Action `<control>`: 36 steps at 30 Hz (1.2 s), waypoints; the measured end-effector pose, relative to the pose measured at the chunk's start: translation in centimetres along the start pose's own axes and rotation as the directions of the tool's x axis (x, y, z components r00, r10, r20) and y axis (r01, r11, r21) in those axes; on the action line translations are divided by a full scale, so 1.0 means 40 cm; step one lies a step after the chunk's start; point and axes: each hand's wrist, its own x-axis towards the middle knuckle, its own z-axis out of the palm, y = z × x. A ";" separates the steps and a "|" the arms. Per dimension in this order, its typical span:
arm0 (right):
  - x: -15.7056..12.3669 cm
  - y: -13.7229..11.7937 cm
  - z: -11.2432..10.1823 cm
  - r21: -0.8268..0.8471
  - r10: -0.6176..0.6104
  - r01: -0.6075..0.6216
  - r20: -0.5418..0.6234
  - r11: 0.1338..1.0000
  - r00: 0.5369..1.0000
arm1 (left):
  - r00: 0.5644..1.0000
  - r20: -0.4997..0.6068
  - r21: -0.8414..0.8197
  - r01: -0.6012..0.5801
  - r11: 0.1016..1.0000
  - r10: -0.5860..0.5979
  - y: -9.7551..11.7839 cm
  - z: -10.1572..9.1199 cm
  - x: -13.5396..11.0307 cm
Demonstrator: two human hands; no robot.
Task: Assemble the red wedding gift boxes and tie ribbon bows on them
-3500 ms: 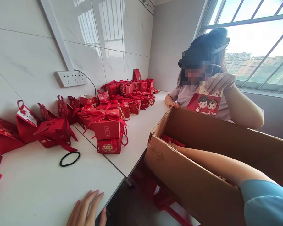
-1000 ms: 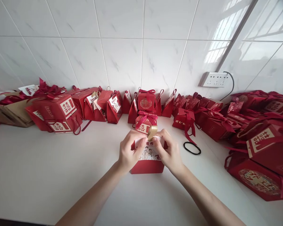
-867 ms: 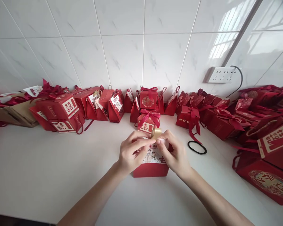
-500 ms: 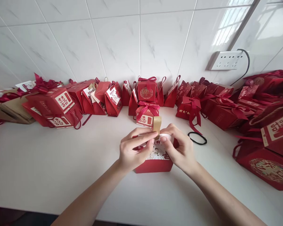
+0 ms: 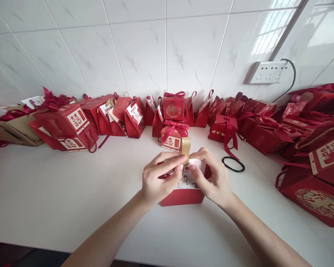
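Note:
Straight ahead of me, a red gift box with a printed white front panel stands on the white table. A loop of gold ribbon sticks up from its top edge. My left hand pinches the base of this loop between thumb and fingers. My right hand grips the top edge of the box, its thumb in front and its index finger curled over. My fingers hide part of the box top and the ribbon's lower end.
Behind stands a small red box with a bow. Red gift boxes line the tiled wall, with more stacked at left and right. A black elastic band lies to the right. A power strip is on the wall.
Both hands stay at the box top with almost the same hold. My right thumb sits slightly lower on the front panel. The whole view has shifted a little.

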 end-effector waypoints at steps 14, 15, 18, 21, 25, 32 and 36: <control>0.004 -0.010 -0.003 0.001 0.055 -0.055 -0.013 0.998 0.998 | 0.999 -0.024 0.025 0.030 0.999 -0.030 0.008 0.003 0.002; 0.004 -0.010 -0.003 0.009 0.053 -0.053 -0.012 0.999 0.999 | 0.999 -0.024 0.031 0.027 0.999 -0.026 0.008 0.003 0.002; 0.002 -0.008 -0.003 0.024 0.040 -0.040 -0.013 0.999 0.999 | 1.000 -0.031 0.042 0.009 0.999 -0.008 0.007 0.004 0.003; 0.001 -0.007 -0.003 0.004 0.053 -0.053 -0.013 0.999 0.999 | 0.999 -0.036 0.043 -0.003 0.999 0.005 0.005 0.005 0.003; 0.002 -0.007 -0.004 -0.016 0.058 -0.059 -0.010 0.998 0.998 | 1.000 -0.023 0.013 0.000 1.000 0.000 0.003 0.004 0.001; 0.001 -0.008 0.000 -0.054 0.078 -0.079 -0.028 0.995 0.997 | 0.999 -0.021 -0.016 0.042 0.999 -0.042 0.000 0.003 0.000; 0.000 -0.008 0.000 -0.048 0.079 -0.081 -0.030 0.996 0.996 | 0.996 -0.027 -0.041 0.088 0.995 -0.089 0.008 0.006 0.000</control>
